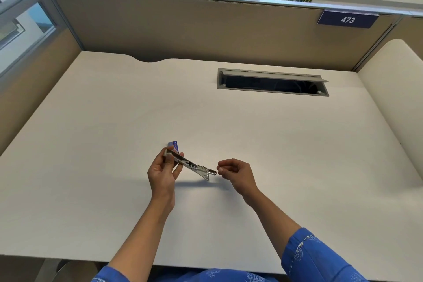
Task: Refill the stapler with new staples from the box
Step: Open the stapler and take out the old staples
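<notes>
Left hand (pixel 163 170) grips the opened stapler (pixel 191 165); right hand (pixel 233 170) pinches closed (contents indiscernible). Misaligned staples could jam the channel.

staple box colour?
Blue or purple staple box, partly hidden behind the left hand; head view.

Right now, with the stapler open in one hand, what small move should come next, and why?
Probably the right hand should bring its pinched fingertips to the stapler and feed staples into the channel. The left hand holds the stapler open above the desk, its free end pointing at the right hand. Whether staples are pinched is too small to tell; the box lies behind.
</notes>
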The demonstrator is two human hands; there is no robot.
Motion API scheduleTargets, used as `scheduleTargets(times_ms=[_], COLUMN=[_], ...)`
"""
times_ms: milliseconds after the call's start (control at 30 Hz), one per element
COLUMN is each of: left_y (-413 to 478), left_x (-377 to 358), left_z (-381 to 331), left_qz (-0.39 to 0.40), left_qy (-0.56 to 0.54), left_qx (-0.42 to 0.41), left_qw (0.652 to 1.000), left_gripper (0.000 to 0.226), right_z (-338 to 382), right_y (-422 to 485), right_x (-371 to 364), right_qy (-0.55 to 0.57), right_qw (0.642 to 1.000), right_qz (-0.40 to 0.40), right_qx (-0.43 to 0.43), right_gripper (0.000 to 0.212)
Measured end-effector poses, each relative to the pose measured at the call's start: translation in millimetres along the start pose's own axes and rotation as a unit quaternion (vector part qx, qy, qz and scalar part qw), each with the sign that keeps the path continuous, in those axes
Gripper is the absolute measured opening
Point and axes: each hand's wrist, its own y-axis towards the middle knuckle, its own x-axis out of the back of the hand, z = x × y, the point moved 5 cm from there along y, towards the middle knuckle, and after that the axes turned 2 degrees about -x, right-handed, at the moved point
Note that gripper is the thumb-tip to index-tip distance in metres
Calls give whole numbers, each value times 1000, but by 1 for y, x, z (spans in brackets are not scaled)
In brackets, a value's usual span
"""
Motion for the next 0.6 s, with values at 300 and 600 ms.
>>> scheduleTargets(times_ms=[300, 600], left_y=[-5, -8], left_x=[10, 10], left_z=[21, 48], left_qz=[-68, -81], left_qy=[-62, -45], left_qx=[49, 91], left_qw=[995, 992], left_gripper=[18, 14], right_z=[-10, -14], right_y=[-1, 0], right_x=[3, 14], right_qy=[-28, 4], right_qw=[999, 997], right_qz=[-40, -72], right_qx=[-10, -17], right_gripper=[10, 11])
